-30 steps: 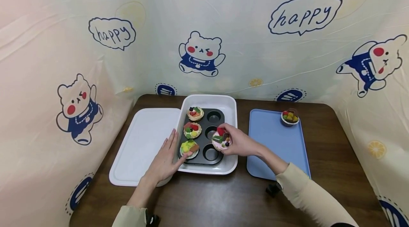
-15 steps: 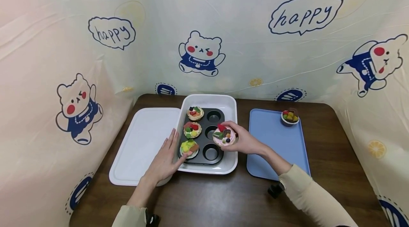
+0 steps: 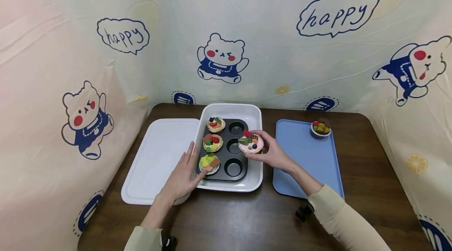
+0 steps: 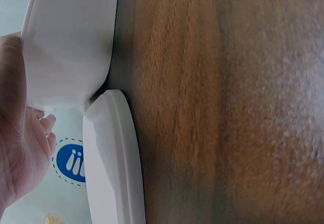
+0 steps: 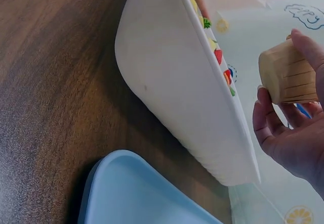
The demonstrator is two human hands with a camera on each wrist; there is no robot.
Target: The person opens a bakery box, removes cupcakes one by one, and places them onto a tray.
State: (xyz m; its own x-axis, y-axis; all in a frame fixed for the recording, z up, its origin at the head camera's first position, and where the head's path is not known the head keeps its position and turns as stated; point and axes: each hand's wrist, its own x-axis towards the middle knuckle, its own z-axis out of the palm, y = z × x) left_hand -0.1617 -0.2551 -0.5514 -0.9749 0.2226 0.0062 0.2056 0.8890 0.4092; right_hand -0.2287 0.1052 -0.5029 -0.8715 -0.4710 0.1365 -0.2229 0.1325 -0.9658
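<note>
A pink-topped toy cupcake with a red berry and green leaf is held by its sides in my right hand, above the right column of a dark muffin tin. The right wrist view shows the tan pleated cup of that cupcake between thumb and fingers, raised over the bin's rim. My left hand lies with straight fingers along the left edge of the white bin, its thumb over the rim by the yellow-topped cupcake. Two fruit-topped cupcakes, one middle, one far, fill the tin's left column.
Left of the bin lies a white lid. To the right is a blue tray with a fruit-topped cup at its far right corner. All stand on a brown wooden table; a printed curtain hangs behind.
My right hand has carried the pink cupcake slightly away from me and to the right, from near the tin's front right cup. The left hand stays in place.
</note>
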